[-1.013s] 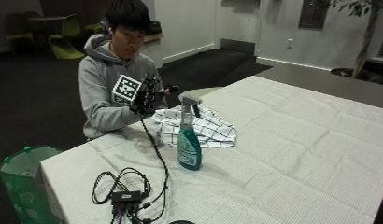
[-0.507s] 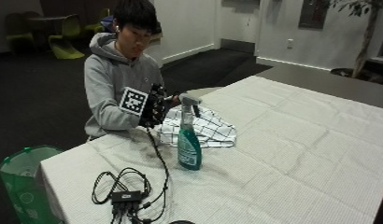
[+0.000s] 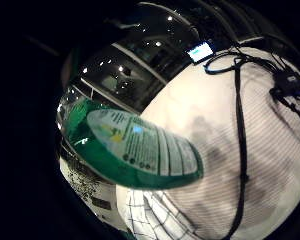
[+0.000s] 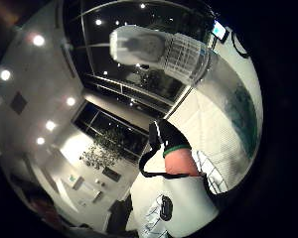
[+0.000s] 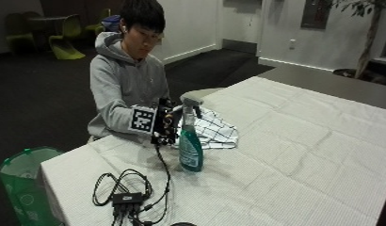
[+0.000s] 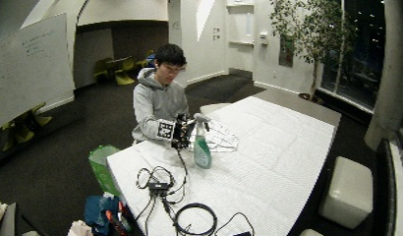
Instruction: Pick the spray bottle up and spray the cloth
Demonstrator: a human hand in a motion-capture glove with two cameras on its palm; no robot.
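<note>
So I'm sitting at the near-left corner of the table [image 5: 318, 155], which fills the lower right of the outside view and is covered in a white ribbed cloth. Loads of open room to the right and toward the far end. On my side the table edge is close, with a green bin [image 5: 24, 186] on the floor just off it at the lower left. A tangle of black cables and a small box [image 5: 127, 195] sits on the table near the bottom of the frame, in front of the bottle.

The spray bottle [image 5: 190, 141] stands upright left of centre: teal-green liquid, white label, pale grey trigger head on top. In the little finger side palm view its green body and label [image 3: 140, 150] loom big, so it's right by my palm.

My right hand [image 5: 166, 123] is up beside the bottle's neck and trigger head, just left of it. Honestly can't tell whether the fingers are curled round it or not.

The checked cloth [image 5: 212, 132] lies crumpled on the table right behind the bottle.
</note>
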